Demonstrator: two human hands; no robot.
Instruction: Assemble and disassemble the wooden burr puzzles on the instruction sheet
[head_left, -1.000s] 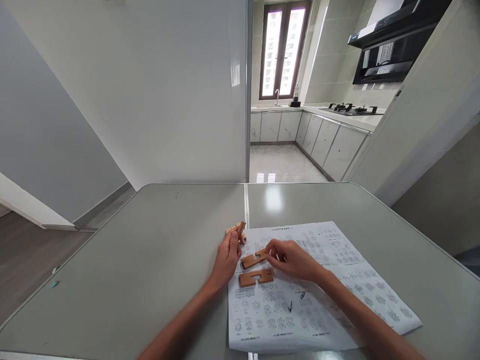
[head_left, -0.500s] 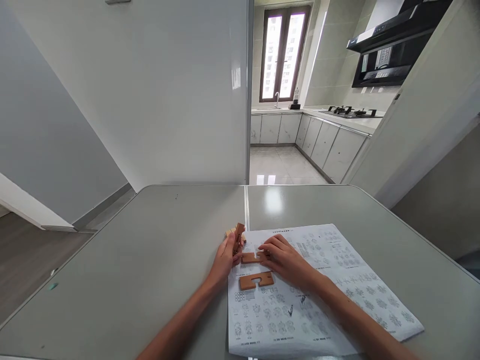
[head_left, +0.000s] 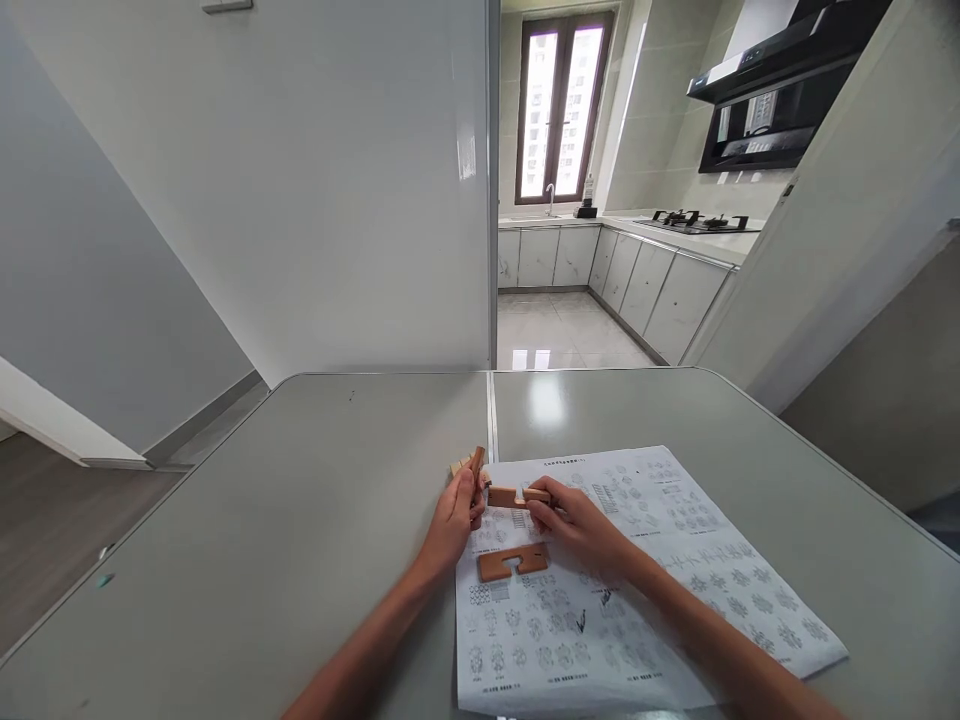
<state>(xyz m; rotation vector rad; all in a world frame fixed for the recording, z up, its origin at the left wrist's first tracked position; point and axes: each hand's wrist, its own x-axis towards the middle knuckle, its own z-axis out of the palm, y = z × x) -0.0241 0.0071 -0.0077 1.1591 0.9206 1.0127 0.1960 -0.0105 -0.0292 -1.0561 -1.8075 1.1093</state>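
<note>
My left hand (head_left: pixel 454 508) is closed around a brown wooden piece (head_left: pixel 478 461) that pokes up above the fingers. Pale wooden pieces (head_left: pixel 459 466) show just behind that hand, partly hidden by it. Pinched at its right end by my right hand (head_left: pixel 570 515) is a notched wooden puzzle piece (head_left: pixel 504 496), raised a little over the paper; its left end comes close to my left hand. Another notched wooden piece (head_left: pixel 495 568) lies flat on the printed sheet (head_left: pixel 637 630), below both hands.
The large sheet of small printed diagrams covers the right front of the grey table (head_left: pixel 300 560). A seam (head_left: pixel 491 415) runs across the table's far half. A small green bit (head_left: pixel 104 580) is at the left edge. Beyond stand a white wall panel (head_left: pixel 360 200) and a kitchen.
My right hand has taken hold of the upper notched piece and lifted it off the paper. The piece in my left hand has turned more edge-on. The camera view has shifted slightly.
</note>
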